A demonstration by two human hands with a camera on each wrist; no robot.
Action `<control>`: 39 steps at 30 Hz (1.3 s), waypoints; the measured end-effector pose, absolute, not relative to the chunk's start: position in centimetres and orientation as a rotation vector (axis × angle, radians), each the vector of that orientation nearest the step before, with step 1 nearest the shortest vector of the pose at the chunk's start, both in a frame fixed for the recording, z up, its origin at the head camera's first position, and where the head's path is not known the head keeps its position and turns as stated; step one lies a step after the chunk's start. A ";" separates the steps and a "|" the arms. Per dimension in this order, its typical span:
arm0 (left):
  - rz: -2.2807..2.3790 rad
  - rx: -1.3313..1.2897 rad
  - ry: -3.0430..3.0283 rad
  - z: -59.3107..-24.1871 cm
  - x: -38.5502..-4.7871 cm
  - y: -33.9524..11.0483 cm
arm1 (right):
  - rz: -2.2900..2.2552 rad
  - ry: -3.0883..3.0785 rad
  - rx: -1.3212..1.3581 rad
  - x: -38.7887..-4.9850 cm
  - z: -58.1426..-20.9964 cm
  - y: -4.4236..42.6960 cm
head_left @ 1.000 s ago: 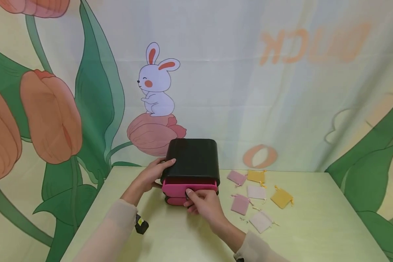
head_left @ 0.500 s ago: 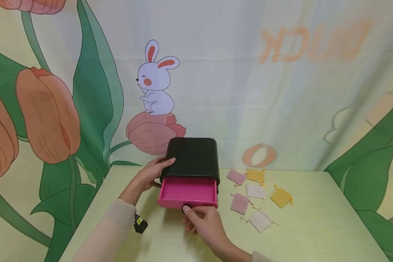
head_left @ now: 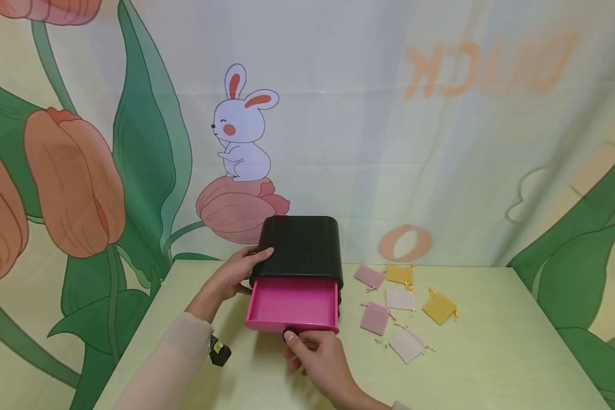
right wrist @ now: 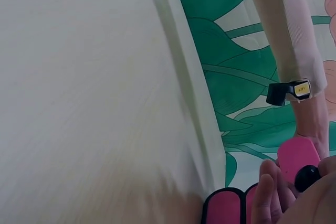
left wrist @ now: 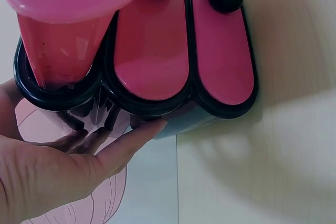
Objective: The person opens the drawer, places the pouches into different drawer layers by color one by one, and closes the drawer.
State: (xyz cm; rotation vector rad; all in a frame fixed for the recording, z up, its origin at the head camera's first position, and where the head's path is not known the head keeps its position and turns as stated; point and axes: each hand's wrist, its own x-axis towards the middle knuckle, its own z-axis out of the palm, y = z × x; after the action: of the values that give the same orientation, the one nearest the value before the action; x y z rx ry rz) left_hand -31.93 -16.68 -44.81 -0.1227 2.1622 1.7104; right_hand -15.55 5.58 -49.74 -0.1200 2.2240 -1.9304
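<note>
The right hand (head_left: pixel 322 363) pinches round black knob (right wrist: pixel 306 179) at near end of pink plastic drawer (head_left: pixel 266 327); left hand (head_left: pixel 236 273) grips rounded black cabinet (head_left: pixel 301 245) from left.

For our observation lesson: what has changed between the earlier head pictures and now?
The pink plastic top drawer has slid farther out of the boxy black plastic cabinet, toward the person; the right hand, holding its round black knob, came with it. Nothing was let go. The left hand on the cabinet's side and the six pink, yellow and whitish cloth drawstring pouches stayed put.
</note>
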 end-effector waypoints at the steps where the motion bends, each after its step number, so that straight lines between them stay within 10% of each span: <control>1: 1.711 -0.125 2.163 -44.8 -31.9 -16.7 | -1.915 2.219 -0.130 -15.5 -49.8 5.7; 14: 1.719 -0.120 2.157 -44.8 -32.1 -16.9 | -1.319 2.496 -0.704 -17.8 -53.3 15.0; 39: 1.728 -0.128 2.166 -45.0 -32.2 -16.9 | -0.895 3.095 -0.275 -27.5 -57.8 25.1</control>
State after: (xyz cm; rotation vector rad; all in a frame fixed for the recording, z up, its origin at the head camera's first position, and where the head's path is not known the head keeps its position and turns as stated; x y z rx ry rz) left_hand -32.22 -16.95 -45.04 -0.1284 2.1658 1.7279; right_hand -27.52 25.09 -57.82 -0.2746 3.0945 -0.8951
